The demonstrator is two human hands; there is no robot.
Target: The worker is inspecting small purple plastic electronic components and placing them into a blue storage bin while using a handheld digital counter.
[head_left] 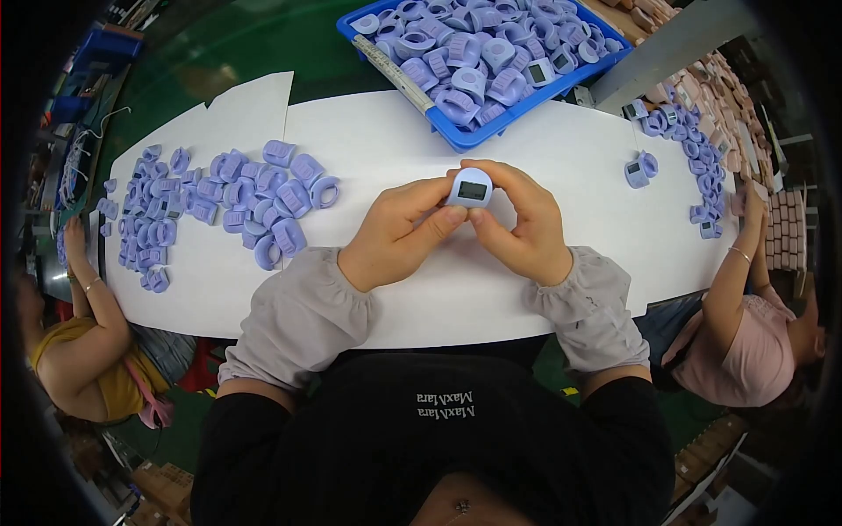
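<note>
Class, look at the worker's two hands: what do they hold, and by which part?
Both the left hand and right hand hold one small lilac counter, fingertips pinching its sides and lower edge.

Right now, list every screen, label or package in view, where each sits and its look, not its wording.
Held counter: between both hands, lilac, small dark rectangular screen.
Blue bin: top centre, full of lilac parts, some with grey screens.
Cardboard boxes: lower left floor, brown.
</note>
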